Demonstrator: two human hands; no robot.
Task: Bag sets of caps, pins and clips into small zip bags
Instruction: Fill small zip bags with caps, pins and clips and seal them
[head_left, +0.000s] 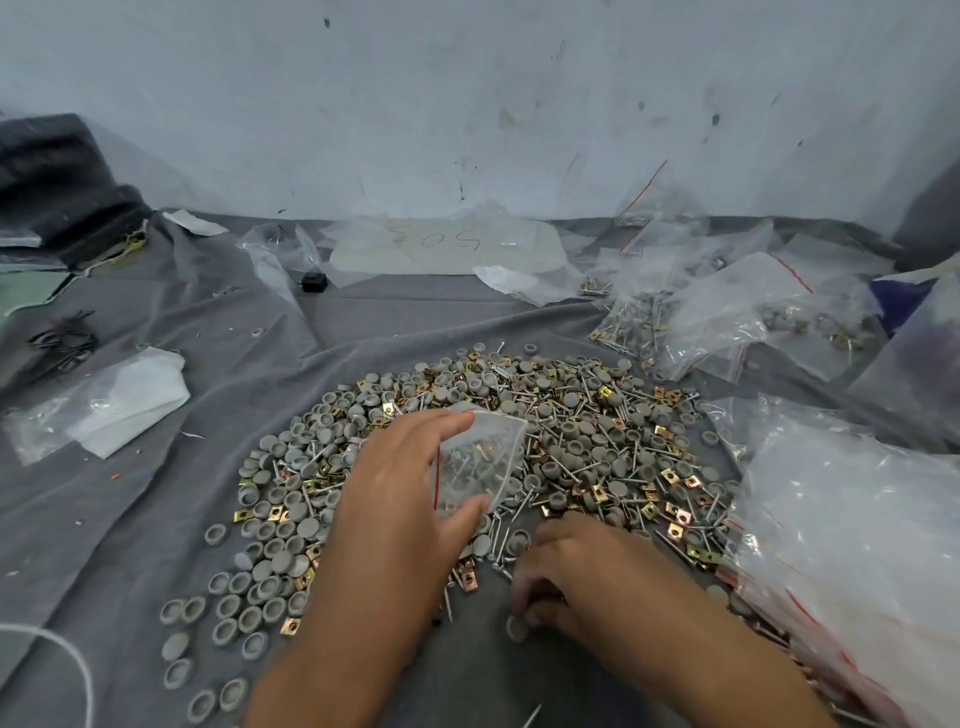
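The left hand (400, 478) holds a small zip bag (480, 460) above the heap of caps, pins and clips (571, 441) on the grey cloth (156, 519), thumb and fingers pinching its mouth (pins visible inside). The right hand (566, 577) rests at the heap's near edge, its curled fingertips touching a grey cap (517, 627).

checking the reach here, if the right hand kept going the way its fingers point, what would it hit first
The right hand points left and down, fingertips at a grey cap on the cloth. That cap looks first in line, probably already touched; depth is unclear. Beyond it lies the left forearm.
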